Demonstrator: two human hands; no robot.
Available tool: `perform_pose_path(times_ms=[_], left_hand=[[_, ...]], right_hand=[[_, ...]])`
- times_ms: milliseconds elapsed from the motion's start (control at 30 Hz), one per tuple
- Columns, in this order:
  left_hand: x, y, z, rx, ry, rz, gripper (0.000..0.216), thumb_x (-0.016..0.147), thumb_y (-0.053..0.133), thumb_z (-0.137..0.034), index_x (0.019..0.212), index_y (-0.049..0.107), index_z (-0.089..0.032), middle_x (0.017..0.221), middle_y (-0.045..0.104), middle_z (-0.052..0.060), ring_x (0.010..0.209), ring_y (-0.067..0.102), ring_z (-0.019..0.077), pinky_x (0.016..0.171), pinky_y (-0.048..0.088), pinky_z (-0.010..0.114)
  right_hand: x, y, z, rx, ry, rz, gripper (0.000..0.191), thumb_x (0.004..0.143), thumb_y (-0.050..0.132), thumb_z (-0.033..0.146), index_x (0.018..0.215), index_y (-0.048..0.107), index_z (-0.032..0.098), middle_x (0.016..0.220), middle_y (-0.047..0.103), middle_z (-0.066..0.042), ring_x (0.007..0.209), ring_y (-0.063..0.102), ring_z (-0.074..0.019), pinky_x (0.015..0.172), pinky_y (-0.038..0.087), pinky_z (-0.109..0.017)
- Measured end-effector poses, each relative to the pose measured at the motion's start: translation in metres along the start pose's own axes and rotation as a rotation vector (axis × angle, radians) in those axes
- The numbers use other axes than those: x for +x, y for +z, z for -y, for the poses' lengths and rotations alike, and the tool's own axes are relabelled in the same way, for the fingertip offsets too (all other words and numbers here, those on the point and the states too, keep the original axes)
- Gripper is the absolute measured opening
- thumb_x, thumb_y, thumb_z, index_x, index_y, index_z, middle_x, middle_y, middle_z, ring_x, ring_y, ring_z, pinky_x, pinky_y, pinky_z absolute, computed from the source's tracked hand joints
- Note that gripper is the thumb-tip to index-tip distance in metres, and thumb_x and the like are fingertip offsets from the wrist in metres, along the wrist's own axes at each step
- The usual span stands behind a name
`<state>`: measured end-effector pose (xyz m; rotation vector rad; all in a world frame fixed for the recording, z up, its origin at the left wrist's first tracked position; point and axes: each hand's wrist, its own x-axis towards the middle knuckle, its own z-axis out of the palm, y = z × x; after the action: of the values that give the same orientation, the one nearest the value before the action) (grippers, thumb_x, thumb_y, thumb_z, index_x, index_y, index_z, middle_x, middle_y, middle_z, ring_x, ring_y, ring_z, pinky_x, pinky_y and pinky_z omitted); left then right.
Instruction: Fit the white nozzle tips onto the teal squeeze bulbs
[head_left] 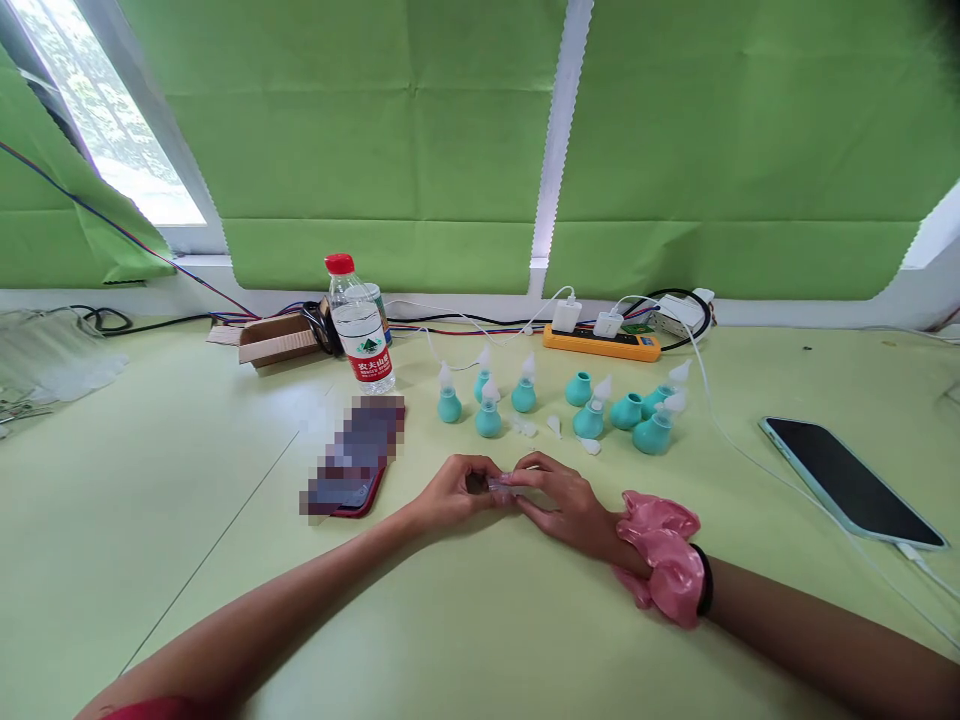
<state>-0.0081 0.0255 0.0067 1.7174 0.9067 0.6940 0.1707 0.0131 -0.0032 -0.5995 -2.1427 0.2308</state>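
Observation:
My left hand (455, 492) and my right hand (559, 500) meet at the middle of the pale green table (487, 620). Both pinch a small clear plastic piece (501, 485) between their fingertips. A pink scrunchie (664, 555) sits on my right wrist. Just beyond my hands stand several teal rubber bulbs (487, 415), most with white translucent tips, and another cluster of bulbs (651, 430) to the right. Loose white tips (553, 425) lie among them.
A red phone (352, 460) lies left of my hands. A water bottle (361, 325) and cardboard box (276, 340) stand behind it. An orange power strip (600, 340) with chargers lies by the wall. A second phone (851, 480) charges at right.

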Motion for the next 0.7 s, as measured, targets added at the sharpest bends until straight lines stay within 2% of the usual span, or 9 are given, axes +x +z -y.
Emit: perform_pose_path(times_ms=[133,267,333,400,533,600,633,667,700], left_hand=[[-0.002,0.001,-0.001,0.040,0.005,-0.033,0.028,0.070,0.058,-0.037,0.075,0.062,-0.010,0.060,0.053,0.000,0.057,0.045,0.0096,0.050,0.031,0.020],[-0.002,0.002,-0.004,0.009,0.001,-0.051,0.032,0.069,0.060,-0.038,0.084,0.063,-0.010,0.069,0.059,0.003,0.061,0.049,0.0118,0.053,0.035,0.021],[-0.002,0.002,-0.005,-0.027,0.002,-0.049,0.032,0.069,0.059,-0.038,0.085,0.063,-0.010,0.070,0.061,0.004,0.062,0.051,0.0121,0.054,0.036,0.021],[-0.002,0.002,-0.004,-0.050,-0.010,-0.075,0.033,0.069,0.060,-0.038,0.084,0.063,-0.009,0.068,0.061,0.004,0.061,0.052,0.0125,0.054,0.037,0.021],[0.000,0.001,0.001,-0.068,-0.038,-0.142,0.036,0.063,0.064,-0.039,0.083,0.063,-0.009,0.071,0.062,0.006,0.064,0.055,0.0149,0.056,0.039,0.023],[0.001,0.001,0.003,-0.075,-0.041,-0.143,0.036,0.062,0.066,-0.039,0.083,0.063,-0.009,0.072,0.063,0.006,0.065,0.055,0.0157,0.058,0.041,0.024],[0.001,0.002,0.004,-0.076,-0.035,-0.150,0.036,0.061,0.066,-0.037,0.083,0.062,-0.009,0.072,0.063,0.006,0.065,0.056,0.0156,0.058,0.041,0.024],[0.001,0.002,0.004,-0.076,-0.024,-0.165,0.035,0.061,0.067,-0.036,0.083,0.061,-0.009,0.072,0.062,0.006,0.065,0.055,0.0153,0.058,0.041,0.024],[0.001,0.002,0.005,-0.076,-0.008,-0.182,0.035,0.060,0.068,-0.033,0.084,0.060,-0.010,0.073,0.062,0.006,0.066,0.055,0.0148,0.059,0.041,0.024]], right_hand=[[0.000,0.002,0.000,0.002,0.031,0.007,0.031,0.078,0.049,0.013,0.106,0.046,0.025,0.084,0.057,-0.003,0.082,0.054,-0.0164,0.066,0.050,-0.029],[0.002,0.001,-0.001,-0.034,-0.011,0.030,0.034,0.079,0.047,0.014,0.111,0.041,0.024,0.086,0.058,-0.004,0.083,0.054,-0.0171,0.067,0.049,-0.031],[0.011,-0.011,-0.001,-0.103,-0.092,0.082,0.038,0.078,0.050,0.018,0.113,0.039,0.022,0.091,0.058,-0.006,0.089,0.053,-0.0194,0.073,0.047,-0.035],[0.028,-0.034,-0.003,-0.204,-0.123,0.106,0.044,0.073,0.057,0.029,0.113,0.041,0.021,0.100,0.057,-0.008,0.095,0.050,-0.0233,0.081,0.043,-0.041],[0.082,-0.095,-0.027,-0.320,0.092,0.011,0.041,0.066,0.063,0.040,0.099,0.052,0.018,0.093,0.059,-0.008,0.086,0.055,-0.0219,0.075,0.045,-0.036],[0.107,-0.117,-0.051,-0.397,0.247,0.093,0.037,0.065,0.063,0.040,0.094,0.056,0.018,0.083,0.062,-0.005,0.075,0.059,-0.0193,0.068,0.046,-0.033],[0.117,-0.124,-0.063,-0.441,0.314,0.145,0.035,0.060,0.068,0.039,0.086,0.059,0.017,0.072,0.061,-0.003,0.066,0.059,-0.0187,0.061,0.047,-0.032],[0.123,-0.127,-0.074,-0.455,0.350,0.190,0.032,0.053,0.073,0.036,0.075,0.062,0.016,0.059,0.059,-0.002,0.056,0.058,-0.0178,0.055,0.046,-0.031],[0.126,-0.127,-0.083,-0.452,0.348,0.172,0.028,0.049,0.076,0.033,0.065,0.062,0.016,0.051,0.055,0.000,0.050,0.056,-0.0162,0.050,0.045,-0.029]])
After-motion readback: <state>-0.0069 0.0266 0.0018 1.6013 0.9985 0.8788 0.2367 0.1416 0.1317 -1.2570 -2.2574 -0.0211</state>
